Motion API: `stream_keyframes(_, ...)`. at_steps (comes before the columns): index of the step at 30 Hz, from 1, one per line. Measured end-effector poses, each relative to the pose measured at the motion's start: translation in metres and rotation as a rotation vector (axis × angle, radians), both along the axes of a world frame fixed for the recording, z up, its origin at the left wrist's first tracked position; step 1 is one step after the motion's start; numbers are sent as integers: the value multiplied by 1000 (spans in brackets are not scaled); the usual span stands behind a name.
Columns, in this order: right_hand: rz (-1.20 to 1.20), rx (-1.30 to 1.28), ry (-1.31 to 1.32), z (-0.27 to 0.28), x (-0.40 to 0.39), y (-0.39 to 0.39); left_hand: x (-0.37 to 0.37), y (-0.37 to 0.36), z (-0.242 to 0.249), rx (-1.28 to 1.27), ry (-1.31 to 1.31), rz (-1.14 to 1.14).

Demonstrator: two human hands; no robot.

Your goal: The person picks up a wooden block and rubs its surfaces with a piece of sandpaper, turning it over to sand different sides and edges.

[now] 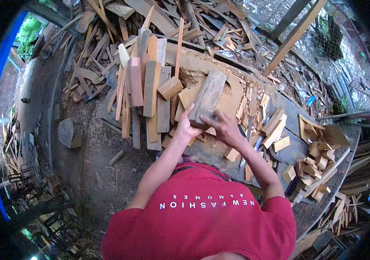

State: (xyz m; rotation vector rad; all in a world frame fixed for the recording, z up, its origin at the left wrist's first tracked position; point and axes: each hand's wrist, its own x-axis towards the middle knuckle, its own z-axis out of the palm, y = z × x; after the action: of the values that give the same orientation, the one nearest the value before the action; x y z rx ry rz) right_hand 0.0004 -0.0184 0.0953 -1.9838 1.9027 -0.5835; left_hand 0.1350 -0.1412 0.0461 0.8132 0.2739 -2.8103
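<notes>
A thick, weathered wooden block [211, 89] lies slanting away from me on the workbench, over lighter flat pieces of wood. My left hand [186, 126] is closed round the left side of its near end, thumb along the edge and the other fingers partly hidden. At the right of that same end is my right hand [227, 128], its fingers bent and smeared by motion over the dark end. Whether it grips anything or only touches the block cannot be made out.
Several long boards [152, 89] are stacked left of the block. Cut offcuts [275, 128] lie to the right, and an open box [323, 134] with small wood pieces stands beyond them. Scrap wood [172, 17] is heaped at the back. A slanted post [295, 37] rises at the back right.
</notes>
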Motion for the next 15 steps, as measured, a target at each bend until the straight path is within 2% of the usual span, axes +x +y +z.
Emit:
stream_keyframes(3,-181,-181,-38,-34,-27,-31,-2,-3,-12,-51,-7,84)
stream_keyframes(5,-256,-143,-3,-48,-48,-55,0,-5,-3,-80,6,50)
stream_keyframes(7,-341,1,0,-61,-69,-75,2,-6,-9,15,128,-1)
stream_keyframes(10,-442,46,66,-73,-89,-92,2,-4,-13,-15,137,12)
stream_keyframes(13,-448,-40,-2,-70,-83,-86,2,-6,-10,20,110,7)
stream_keyframes(15,-349,-114,-52,-57,-61,-69,0,-5,-5,-16,82,18)
